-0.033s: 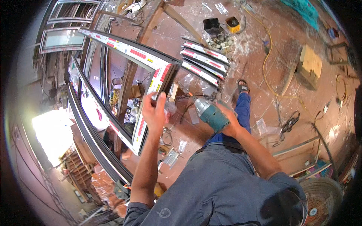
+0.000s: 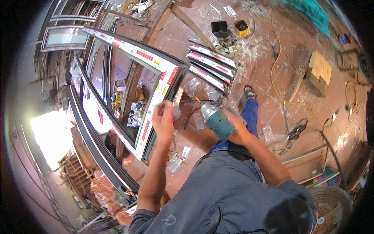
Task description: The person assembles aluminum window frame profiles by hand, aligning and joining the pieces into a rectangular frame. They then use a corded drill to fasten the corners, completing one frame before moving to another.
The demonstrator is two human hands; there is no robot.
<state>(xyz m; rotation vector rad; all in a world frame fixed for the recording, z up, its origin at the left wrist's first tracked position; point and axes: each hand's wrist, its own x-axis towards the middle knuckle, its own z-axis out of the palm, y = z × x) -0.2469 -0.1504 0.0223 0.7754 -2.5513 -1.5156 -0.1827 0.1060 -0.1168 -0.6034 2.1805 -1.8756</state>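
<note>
A large window frame (image 2: pixel 165 78), covered in white film with red and yellow marks, lies raised before me on the left. My left hand (image 2: pixel 163 121) hovers at the near side of this frame, fingers curled and pinched together. Whatever small thing may be between them is hidden. My right hand (image 2: pixel 238 130) grips a teal power drill (image 2: pixel 220 124) with a silver chuck. Its orange-tipped bit (image 2: pixel 197 99) points away from me, toward the frame's corner, and stands clear of it.
Several film-covered profile pieces (image 2: pixel 210 64) lie on the tiled floor beyond the frame. A black bin (image 2: pixel 220 29) and a yellow container (image 2: pixel 241 28) stand farther off. At right are a cardboard box (image 2: pixel 319 72) and a yellow cable (image 2: pixel 277 64); a round fan (image 2: pixel 331 212) is near me.
My left hand has drawn slightly toward me and turned, its fingers curling tighter. The drill in my right hand has hardly moved.
</note>
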